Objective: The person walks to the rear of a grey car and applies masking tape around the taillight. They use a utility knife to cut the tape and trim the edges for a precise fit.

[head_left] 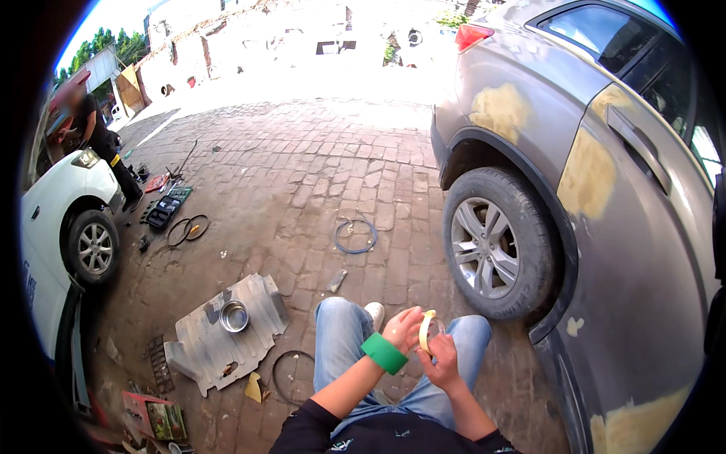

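Over my lap my right hand [441, 362] is closed on a narrow roll of pale yellow masking tape [424, 333], held upright. My left hand [402, 327] is beside the roll, its fingers stretched loosely toward the roll's upper edge; whether the fingertips touch it is hard to make out. A small pale speck shows on this hand. Around my left wrist sits a wide green band [384, 354], like a tape roll.
To my right stands a grey car [529, 68] with tan filler patches and a silver-rimmed wheel [485, 248]. Left of my knees, a metal bowl [234, 316] rests on a bent grey panel [198, 344]. A blue hose coil [355, 236] lies ahead. Another person [94, 125] stands by a white car [57, 219].
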A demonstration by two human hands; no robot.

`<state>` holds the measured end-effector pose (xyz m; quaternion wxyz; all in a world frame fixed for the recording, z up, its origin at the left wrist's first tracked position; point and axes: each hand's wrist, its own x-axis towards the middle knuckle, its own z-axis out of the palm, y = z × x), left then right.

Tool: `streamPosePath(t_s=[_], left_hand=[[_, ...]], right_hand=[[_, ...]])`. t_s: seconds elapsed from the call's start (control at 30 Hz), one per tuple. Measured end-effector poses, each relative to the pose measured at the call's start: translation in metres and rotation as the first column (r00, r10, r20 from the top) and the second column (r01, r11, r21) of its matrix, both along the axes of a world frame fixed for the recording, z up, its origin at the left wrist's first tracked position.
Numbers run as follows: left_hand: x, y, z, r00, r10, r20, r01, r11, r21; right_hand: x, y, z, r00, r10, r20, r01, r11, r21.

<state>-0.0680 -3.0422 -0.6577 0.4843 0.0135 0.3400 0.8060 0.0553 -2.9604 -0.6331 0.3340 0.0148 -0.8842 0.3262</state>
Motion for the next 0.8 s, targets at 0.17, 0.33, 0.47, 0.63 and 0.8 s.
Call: streamPosePath(t_s=[0.17,0.33,0.47,0.63,0.8], left_hand=[[0.007,0.019,-0.026,0.964,-0.259,-0.059,0.262,0.963,0.067],[-0.027,0.05,-0.075,0.995,-0.089,0.037,0.089,0.996,0.005],[-0.116,0.081,-0.127,0.993,0.104,0.059,-0.103,0.994,-0.025],[-0.228,0.134,-0.152,0.977,0.208,-0.035,-0.21,0.974,-0.08],[-0.268,0.127,-0.181,0.977,0.205,0.056,-0.189,0.96,-0.206]], right_hand=[[0.009,0.01,-0.021,0.986,-0.122,0.11,0.114,0.991,0.074],[-0.004,-0.002,-0.05,0.859,-0.509,0.047,0.511,0.85,-0.127],[-0.022,-0.022,-0.174,0.816,-0.291,0.5,0.53,0.722,-0.444],[0.004,-0.08,-0.409,-0.411,0.47,0.781,0.213,0.882,-0.419],[-0.041,-0.071,-0.418,-0.422,0.594,0.685,0.479,0.787,-0.388]])
